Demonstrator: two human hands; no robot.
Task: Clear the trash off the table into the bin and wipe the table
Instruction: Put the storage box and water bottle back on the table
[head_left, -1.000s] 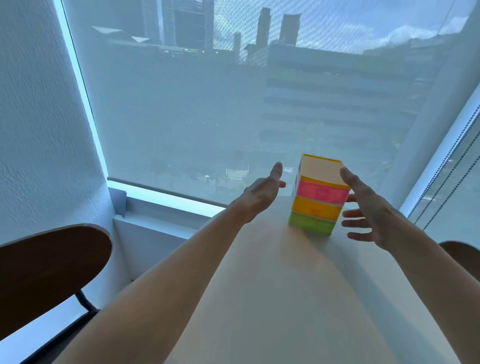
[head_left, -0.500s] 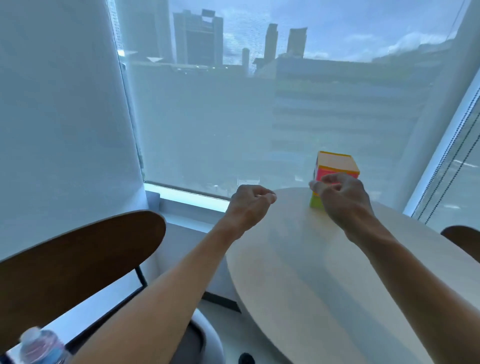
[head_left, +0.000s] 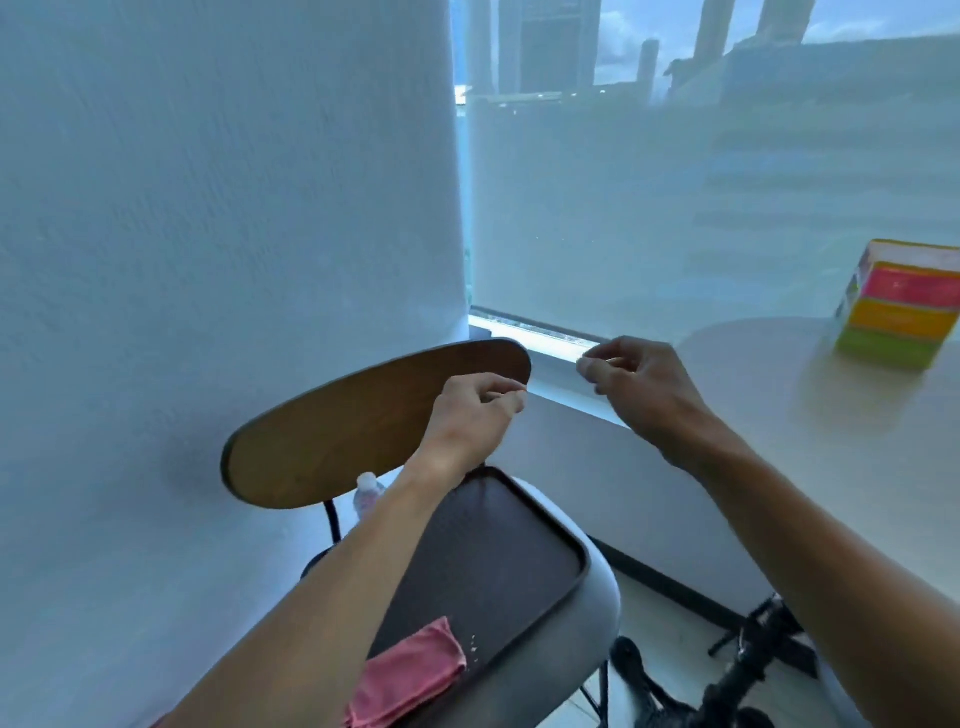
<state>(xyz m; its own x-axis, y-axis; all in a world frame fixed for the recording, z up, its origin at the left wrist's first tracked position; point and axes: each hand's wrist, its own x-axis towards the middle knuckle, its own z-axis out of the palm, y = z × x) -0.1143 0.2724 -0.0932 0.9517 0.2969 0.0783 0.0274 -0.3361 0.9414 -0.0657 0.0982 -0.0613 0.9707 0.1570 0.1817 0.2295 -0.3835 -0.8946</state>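
Pink cloth (head_left: 405, 675) lies on the chair (head_left: 519, 561) at seven o'clock, nearer the left hand (head_left: 470, 415); right hand (head_left: 641, 387) farther; both hands' fingers curled, empty.

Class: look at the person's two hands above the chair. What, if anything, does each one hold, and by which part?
It cannot be told. The left hand and right hand have curled fingers with pinched tips, but nothing visible sits between them.
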